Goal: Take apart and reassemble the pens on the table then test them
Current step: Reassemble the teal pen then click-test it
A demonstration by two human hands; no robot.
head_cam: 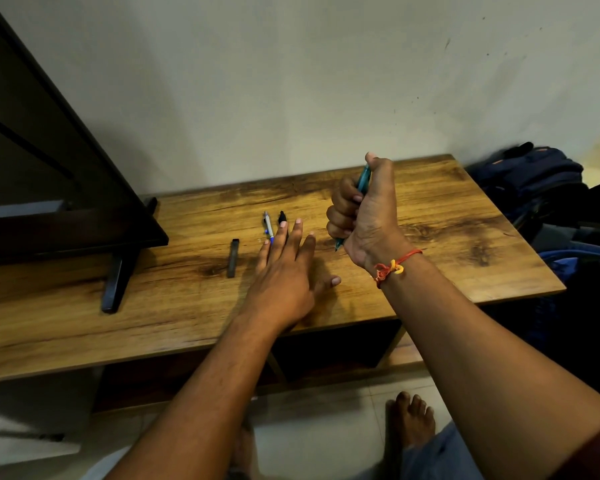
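Note:
My right hand (364,209) is raised above the wooden table (430,216) in a fist, shut on a teal pen (363,180) held upright with its tip pointing down near the tabletop and my thumb on its top end. My left hand (286,268) lies flat on the table, palm down, fingers spread, holding nothing. Just past its fingertips lie a white and blue pen (268,227) and a black pen (282,217), the black one partly hidden by my fingers. A dark pen cap or barrel piece (233,258) lies to the left of my hand.
A dark TV screen (49,161) stands on the table's left part, with its stand foot (116,282) reaching toward the front edge. Blue bags (534,181) are piled at the table's right end. My bare foot (411,420) is on the tiled floor below.

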